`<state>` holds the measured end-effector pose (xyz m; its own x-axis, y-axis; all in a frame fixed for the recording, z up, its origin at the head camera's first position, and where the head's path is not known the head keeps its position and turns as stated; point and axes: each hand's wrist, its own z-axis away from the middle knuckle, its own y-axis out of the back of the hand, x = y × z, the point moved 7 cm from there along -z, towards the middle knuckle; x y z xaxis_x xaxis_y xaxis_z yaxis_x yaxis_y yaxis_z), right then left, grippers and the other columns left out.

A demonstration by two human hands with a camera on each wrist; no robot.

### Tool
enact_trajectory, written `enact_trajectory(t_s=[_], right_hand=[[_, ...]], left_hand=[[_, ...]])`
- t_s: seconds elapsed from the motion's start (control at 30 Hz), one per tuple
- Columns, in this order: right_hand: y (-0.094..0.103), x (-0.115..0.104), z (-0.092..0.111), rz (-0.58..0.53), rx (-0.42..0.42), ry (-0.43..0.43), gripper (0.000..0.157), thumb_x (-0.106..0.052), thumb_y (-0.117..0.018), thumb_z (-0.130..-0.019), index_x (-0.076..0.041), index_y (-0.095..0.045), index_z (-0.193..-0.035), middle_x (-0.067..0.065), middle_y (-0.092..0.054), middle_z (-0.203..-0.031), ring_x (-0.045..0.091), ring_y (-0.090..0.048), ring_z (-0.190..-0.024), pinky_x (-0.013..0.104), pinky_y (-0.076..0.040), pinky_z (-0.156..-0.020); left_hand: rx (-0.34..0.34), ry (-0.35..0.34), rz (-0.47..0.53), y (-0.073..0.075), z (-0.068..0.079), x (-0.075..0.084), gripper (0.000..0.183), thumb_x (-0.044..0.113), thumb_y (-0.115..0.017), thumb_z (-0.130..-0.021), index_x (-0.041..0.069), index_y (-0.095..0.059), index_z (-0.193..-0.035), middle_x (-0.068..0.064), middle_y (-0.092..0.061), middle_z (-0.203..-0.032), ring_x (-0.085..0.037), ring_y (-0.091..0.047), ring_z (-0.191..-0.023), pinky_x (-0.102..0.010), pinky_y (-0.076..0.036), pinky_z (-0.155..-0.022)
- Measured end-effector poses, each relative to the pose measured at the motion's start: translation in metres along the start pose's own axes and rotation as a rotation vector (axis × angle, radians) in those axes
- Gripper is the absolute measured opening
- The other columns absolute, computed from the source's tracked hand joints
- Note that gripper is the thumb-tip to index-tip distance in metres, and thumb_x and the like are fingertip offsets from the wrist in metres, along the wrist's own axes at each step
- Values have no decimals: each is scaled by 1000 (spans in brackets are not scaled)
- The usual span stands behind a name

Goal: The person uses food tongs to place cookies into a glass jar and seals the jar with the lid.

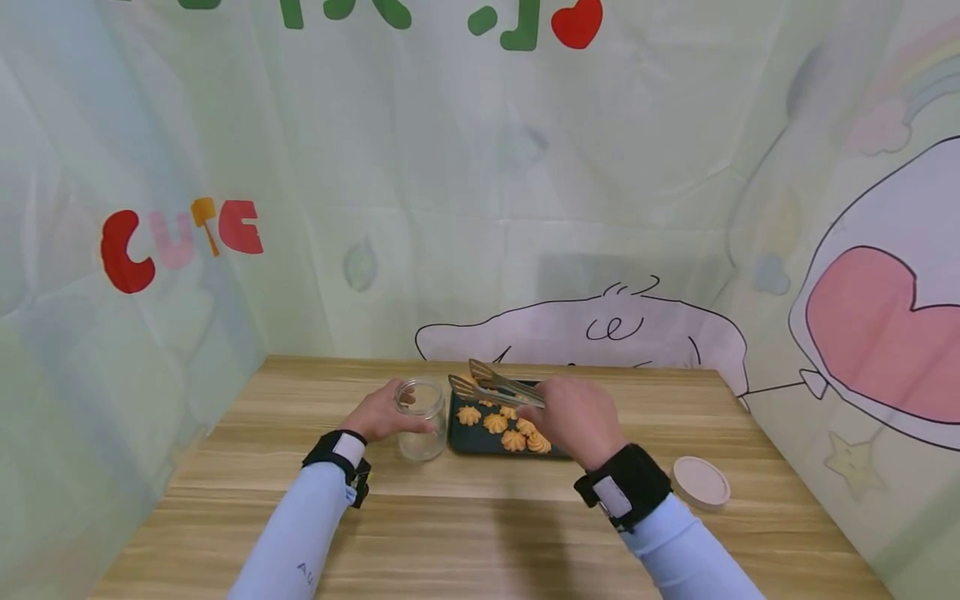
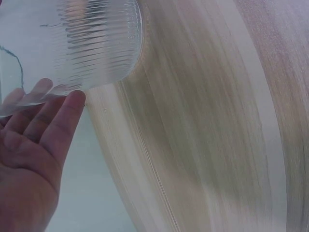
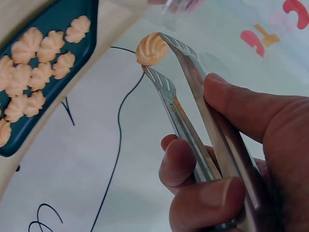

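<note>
My left hand (image 1: 378, 414) holds a clear glass jar (image 1: 421, 443) upright by its side, the thumb in front and fingers round the back. In the left wrist view the ribbed wall of the jar (image 2: 104, 43) rests against the fingers (image 2: 63, 121). My right hand (image 1: 581, 421) grips metal tongs (image 3: 217, 130) with slotted ends. Between the tong tips a swirled cookie (image 3: 152, 49) is pinched, off the tray. Several more piped cookies (image 1: 495, 423) lie on a dark tray (image 1: 471, 442), just right of the jar and below the tongs.
A round, pale lid (image 1: 701, 483) lies on the wooden table (image 1: 450, 533), right of my right wrist. Behind the tray and at both sides hangs a printed cloth backdrop (image 1: 450, 208).
</note>
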<state>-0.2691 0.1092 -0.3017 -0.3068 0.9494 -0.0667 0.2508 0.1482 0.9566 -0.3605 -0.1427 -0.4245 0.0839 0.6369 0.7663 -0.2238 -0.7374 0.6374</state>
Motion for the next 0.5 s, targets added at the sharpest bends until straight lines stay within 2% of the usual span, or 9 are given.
enact_trajectory(t_s=[0.2, 0.5], right_hand=[[9, -9, -4, -29, 18, -5, 36, -41, -73, -83, -15, -58, -63, -6, -35, -53, 12, -33, -45, 25, -20, -39], [15, -30, -11, -10, 38, 28, 37, -47, -73, -82, -16, -61, -65, -5, -46, -53, 13, -42, -47, 26, -28, -38]], left_hand=[[0, -8, -4, 0, -1, -2, 85, 40, -83, -72, 2, -43, -136, -17, -56, -132, -32, -49, -118, -52, -42, -100], [-2, 11, -7, 0, -3, -3, 83, 41, -83, -71, 4, -44, -135, -17, -56, -132, -32, -49, -118, -53, -42, -100]])
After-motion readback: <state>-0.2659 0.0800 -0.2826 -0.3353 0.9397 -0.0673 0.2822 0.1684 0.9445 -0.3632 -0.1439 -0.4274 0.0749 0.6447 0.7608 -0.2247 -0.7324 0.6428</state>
